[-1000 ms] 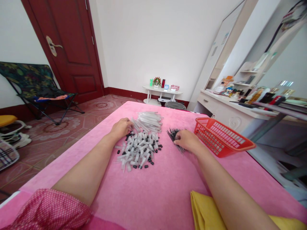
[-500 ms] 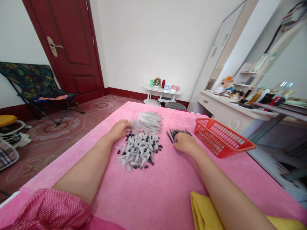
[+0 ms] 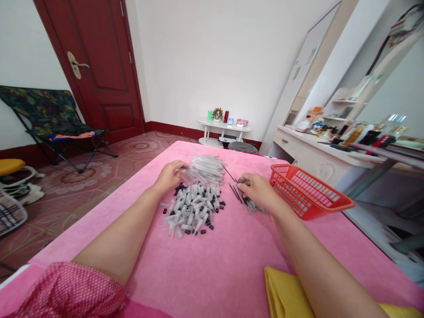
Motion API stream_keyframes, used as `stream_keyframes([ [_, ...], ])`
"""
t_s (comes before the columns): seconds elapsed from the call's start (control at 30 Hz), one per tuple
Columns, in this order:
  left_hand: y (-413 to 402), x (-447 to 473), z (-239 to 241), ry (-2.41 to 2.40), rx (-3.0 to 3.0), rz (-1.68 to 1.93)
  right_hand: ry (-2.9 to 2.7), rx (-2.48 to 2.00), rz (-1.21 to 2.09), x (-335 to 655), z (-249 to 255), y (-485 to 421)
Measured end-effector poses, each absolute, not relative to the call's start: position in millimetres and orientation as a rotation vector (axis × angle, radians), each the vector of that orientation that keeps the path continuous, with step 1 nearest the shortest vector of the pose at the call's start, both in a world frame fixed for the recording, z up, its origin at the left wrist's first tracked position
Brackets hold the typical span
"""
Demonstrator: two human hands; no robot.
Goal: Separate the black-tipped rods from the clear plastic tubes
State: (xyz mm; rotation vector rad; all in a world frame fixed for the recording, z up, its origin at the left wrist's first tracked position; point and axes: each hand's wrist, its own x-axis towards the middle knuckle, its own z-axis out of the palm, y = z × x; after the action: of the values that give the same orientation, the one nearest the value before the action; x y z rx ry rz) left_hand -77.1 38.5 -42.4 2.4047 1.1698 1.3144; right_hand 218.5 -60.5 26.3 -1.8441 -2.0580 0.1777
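Note:
My left hand (image 3: 171, 175) is pinched at the left ends of the clear plastic tubes (image 3: 208, 170), with what looks like one tube between its fingertips. In my closed right hand (image 3: 256, 189) is a thin dark rod (image 3: 228, 170), like a pen refill, pointing up and left toward the tubes. Below that hand lies a bunch of similar rods (image 3: 255, 206), partly covered by it. Between my hands, nearer to me, spreads a heap of translucent pointed caps (image 3: 190, 207) mixed with small black plugs (image 3: 187, 232).
A red plastic basket (image 3: 309, 190) stands at the table's right side. The pink cloth (image 3: 202, 269) covers the table. A folded yellow cloth (image 3: 286, 293) lies under my right forearm. Beyond are a low white table (image 3: 225, 126) and a dresser (image 3: 318, 154) with bottles.
My right hand has lifted a thin dark rod out of the bunch, its tip now toward the tubes. My left hand has moved slightly up and right at the tube ends.

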Motion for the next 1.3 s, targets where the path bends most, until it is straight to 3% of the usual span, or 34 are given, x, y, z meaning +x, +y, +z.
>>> stream_keyframes([
  [0.2, 33, -60, -31, 1.071, 2.423, 1.376, -2.096, -1.557, 0.308, 213, 37, -67],
  [0.77, 14, -36, -12, 0.936, 2.554, 1.25, -2.014, -1.512, 0.214, 211, 46, -71],
  [1.0, 2, -1, -9, 0.883, 1.949, 1.373, -1.58, -1.16, 0.395, 198, 35, -66],
  [1.3, 0, -3, -4, 0.637, 1.177, 1.428, -2.322, -1.526, 0.35, 195, -6, -61],
])
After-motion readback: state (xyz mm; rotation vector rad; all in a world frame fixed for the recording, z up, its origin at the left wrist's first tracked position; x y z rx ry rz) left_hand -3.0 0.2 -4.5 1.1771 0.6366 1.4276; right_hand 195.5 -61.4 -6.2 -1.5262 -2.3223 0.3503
